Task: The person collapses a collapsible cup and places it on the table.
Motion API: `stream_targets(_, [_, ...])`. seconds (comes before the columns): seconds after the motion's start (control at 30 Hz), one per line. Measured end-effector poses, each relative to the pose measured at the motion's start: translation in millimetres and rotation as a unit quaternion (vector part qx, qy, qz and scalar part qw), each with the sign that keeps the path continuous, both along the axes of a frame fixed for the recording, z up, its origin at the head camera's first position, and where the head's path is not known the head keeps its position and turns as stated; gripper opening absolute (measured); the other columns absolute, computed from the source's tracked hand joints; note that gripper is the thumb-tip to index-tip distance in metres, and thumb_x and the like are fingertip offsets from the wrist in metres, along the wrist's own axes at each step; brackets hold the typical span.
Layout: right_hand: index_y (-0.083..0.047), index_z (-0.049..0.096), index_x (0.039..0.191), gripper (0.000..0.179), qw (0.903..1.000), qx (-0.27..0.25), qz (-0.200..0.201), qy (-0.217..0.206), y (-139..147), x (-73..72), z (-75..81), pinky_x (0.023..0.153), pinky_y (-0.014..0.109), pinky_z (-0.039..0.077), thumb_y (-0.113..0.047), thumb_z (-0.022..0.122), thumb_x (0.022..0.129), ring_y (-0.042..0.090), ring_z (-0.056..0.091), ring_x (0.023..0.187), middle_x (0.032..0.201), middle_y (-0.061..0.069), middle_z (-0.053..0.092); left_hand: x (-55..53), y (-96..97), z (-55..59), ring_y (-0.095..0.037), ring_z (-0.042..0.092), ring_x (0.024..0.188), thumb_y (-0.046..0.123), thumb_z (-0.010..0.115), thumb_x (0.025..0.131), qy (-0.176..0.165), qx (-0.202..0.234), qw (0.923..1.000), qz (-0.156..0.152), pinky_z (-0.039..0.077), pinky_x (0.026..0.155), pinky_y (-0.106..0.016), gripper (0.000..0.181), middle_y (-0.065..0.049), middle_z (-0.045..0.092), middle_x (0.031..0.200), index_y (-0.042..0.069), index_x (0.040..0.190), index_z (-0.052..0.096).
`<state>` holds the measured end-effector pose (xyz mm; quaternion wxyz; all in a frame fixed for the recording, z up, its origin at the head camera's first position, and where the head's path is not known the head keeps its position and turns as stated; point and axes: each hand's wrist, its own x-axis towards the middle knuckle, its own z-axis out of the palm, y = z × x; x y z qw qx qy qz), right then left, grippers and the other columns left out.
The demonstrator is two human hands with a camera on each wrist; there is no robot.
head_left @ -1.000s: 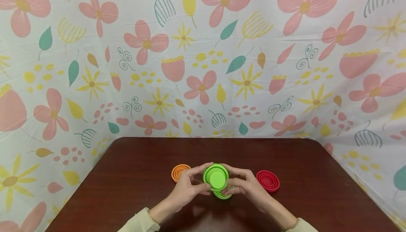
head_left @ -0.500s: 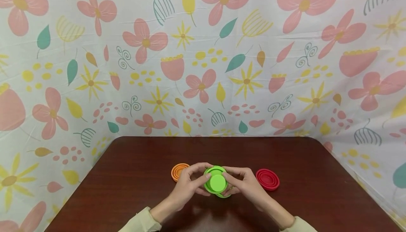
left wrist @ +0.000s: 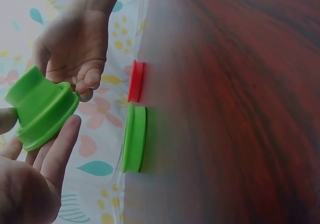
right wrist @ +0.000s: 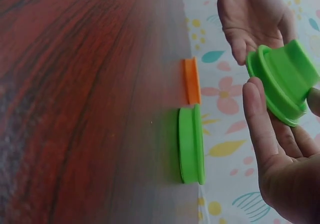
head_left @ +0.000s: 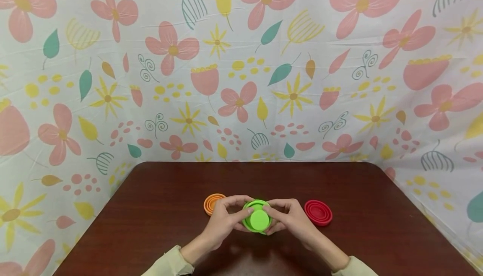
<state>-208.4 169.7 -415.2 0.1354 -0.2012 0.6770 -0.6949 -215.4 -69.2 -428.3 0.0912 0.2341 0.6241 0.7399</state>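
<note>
Both hands hold a green collapsible silicone cup (head_left: 260,220) above the table. It is partly extended, its round base facing up toward the head camera. My left hand (head_left: 223,221) grips its left side and my right hand (head_left: 292,219) its right, thumbs on the upper side, fingers around the rim below. In the left wrist view the cup (left wrist: 45,106) shows stepped walls and is tilted. A second green piece, flat and ring-edged (left wrist: 135,139), lies on the table beneath the hands; in the head view the held cup hides nearly all of it.
On the dark wooden table (head_left: 170,188), a flattened orange cup (head_left: 211,204) lies behind my left hand. A flattened red cup (head_left: 318,213) lies to the right of my right hand. A flower-patterned cloth (head_left: 241,58) hangs around the table's back and sides.
Both thumbs have moved up onto the cup's upper side. The cup has come slightly lower in view and now covers more of the green piece beneath. Orange and red cups stay in place.
</note>
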Motion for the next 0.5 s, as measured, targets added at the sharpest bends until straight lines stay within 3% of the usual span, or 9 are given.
stream_targets(0.2, [0.014,0.065,0.128,0.037,1.0,0.0,0.008,0.003,1.4,-0.5,0.0,0.077,0.051,0.065,-0.017,0.064,0.107,0.023,0.076,0.077,0.103,0.019,0.075,0.6,-0.8,0.9,-0.026,0.076,0.092,0.006,0.077,0.096,0.005,-0.008,1.0,0.0,0.066,0.072,-0.044,0.032,-0.015,0.068,0.114,-0.007,0.126,0.071])
stream_targets(0.5, [0.012,0.069,0.123,0.032,0.9998,0.02,-0.007,0.004,1.0,-0.5,-0.9,0.075,0.051,0.065,-0.014,0.069,0.103,0.026,0.076,0.077,0.102,0.022,0.074,1.6,-1.4,1.9,-0.023,0.076,0.083,0.0,0.077,0.092,0.006,-0.03,0.9995,0.01,0.066,0.069,-0.041,0.031,-0.014,0.07,0.109,-0.002,0.123,0.075])
